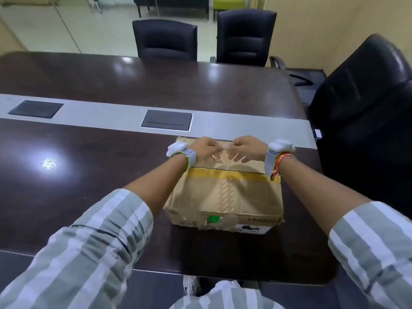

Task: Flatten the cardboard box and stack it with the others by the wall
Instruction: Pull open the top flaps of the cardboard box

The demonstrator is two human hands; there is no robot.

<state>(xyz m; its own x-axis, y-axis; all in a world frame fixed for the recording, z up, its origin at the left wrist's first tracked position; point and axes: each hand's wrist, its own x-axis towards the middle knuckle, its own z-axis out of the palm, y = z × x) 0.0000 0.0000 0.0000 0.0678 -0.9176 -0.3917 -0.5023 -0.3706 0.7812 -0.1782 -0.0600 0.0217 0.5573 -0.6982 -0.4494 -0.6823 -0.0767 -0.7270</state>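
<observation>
Striped sleeves (93,248), two of them in grey and white, fill the near edge of the view, rolled back above bare forearms that reach forward to one cardboard box (225,197). That box stands closed on the near half of a dark wooden table (89,166), directly under and just nearer than both hands. Its top seam carries a band of yellow tape (205,172) crossed by a strip of clear tape (225,190); one green sticker (214,219) shows on its near side, below the hands.

Left hand (206,148) and right hand (246,148) meet over the far part of the box top, fingers curled and nearly touching each other. They seem to pinch something pale and clear between them, likely a tape end, but blur hides exactly what is held. Each wrist wears one grey band with a white device (178,148).

Beyond the hands, one pale strip (100,117) runs across the table with two dark inset panels (166,120). Past the table's far edge stand two black chairs (165,39); a third, larger black chair (361,121) sits to the right of the right hand.
</observation>
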